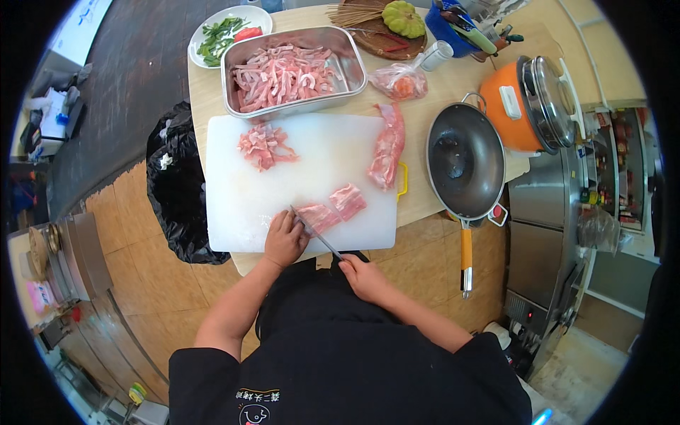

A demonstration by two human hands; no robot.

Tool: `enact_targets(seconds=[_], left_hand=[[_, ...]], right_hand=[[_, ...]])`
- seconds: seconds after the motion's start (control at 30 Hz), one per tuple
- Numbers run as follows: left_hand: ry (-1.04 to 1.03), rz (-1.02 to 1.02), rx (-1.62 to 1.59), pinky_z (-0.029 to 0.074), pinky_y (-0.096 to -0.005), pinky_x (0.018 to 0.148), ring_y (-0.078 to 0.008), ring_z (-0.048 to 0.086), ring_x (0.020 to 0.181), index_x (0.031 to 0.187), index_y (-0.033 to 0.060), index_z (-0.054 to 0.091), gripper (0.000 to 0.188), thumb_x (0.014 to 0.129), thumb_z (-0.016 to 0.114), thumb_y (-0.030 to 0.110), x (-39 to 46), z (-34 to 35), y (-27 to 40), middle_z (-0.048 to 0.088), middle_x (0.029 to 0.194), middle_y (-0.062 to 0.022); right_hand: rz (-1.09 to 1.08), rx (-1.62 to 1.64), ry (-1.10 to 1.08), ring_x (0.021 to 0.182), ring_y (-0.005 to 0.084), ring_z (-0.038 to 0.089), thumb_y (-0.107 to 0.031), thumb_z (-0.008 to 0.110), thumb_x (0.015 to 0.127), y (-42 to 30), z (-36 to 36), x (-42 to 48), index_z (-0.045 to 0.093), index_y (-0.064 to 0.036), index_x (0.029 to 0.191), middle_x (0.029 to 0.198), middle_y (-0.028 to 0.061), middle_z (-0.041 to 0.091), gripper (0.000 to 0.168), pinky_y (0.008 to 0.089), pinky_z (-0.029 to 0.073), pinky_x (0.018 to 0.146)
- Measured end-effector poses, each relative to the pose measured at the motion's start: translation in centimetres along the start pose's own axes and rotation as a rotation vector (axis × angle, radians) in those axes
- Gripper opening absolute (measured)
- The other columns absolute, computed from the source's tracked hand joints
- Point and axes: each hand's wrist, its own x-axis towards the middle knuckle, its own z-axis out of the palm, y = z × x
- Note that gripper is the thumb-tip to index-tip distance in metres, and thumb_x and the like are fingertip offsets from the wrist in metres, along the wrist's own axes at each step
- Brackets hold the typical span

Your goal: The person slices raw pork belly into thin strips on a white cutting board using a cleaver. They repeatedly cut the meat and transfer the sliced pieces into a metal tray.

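Note:
A kitchen knife (pixel 323 237) is gripped by its handle in my right hand (pixel 364 277), its blade slanting up to the left. The blade lies over the left part of a piece of raw meat (pixel 319 218) on a white plastic cutting board (pixel 303 188). My left hand (pixel 286 238) presses on the left end of this meat with bent fingers, close beside the blade. What lies under those fingers is mostly hidden. Right of it sits a smaller cut chunk of meat (pixel 348 202). A pile of thin meat pieces (pixel 264 147) lies at the board's upper left, and a long uncut strip (pixel 388 149) at its right edge.
Behind the board stands a steel tray (pixel 350 98) of meat strips, beside a plate (pixel 263 20) with chopped greens. A wok (pixel 462 159) and an orange cooker (pixel 504 106) stand at right. A black bin bag (pixel 172 212) hangs at the table's left.

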Motion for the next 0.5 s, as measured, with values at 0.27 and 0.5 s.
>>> enact_targets(seconds=[0.27,0.5], left_hand=[[0.006,-0.008,-0.009,0.046,-0.0518,0.101,-0.0411,0.056,0.115,0.099,0.0004,0.065,0.030,0.073,0.072,0.013,-0.2,0.2,0.0,0.059,0.120,-0.0227],[0.046,-0.047,-0.014,0.046,-0.0516,0.101,-0.0415,0.056,0.114,0.104,0.0004,0.065,0.030,0.076,0.070,0.011,-0.1,0.0,0.5,0.059,0.121,-0.0223]], right_hand=[[-0.116,0.016,0.058,0.079,0.0483,0.065,-0.037,0.046,0.105,-0.5,3.3,6.5,0.059,-0.005,0.121,0.084,0.0252,0.068,0.038,0.0574,0.051,0.070],[-0.034,0.058,0.002,0.089,0.0461,0.066,-0.039,0.048,0.104,2.9,0.1,0.5,0.060,-0.005,0.123,0.092,0.0246,0.069,0.040,0.0537,0.052,0.077]])
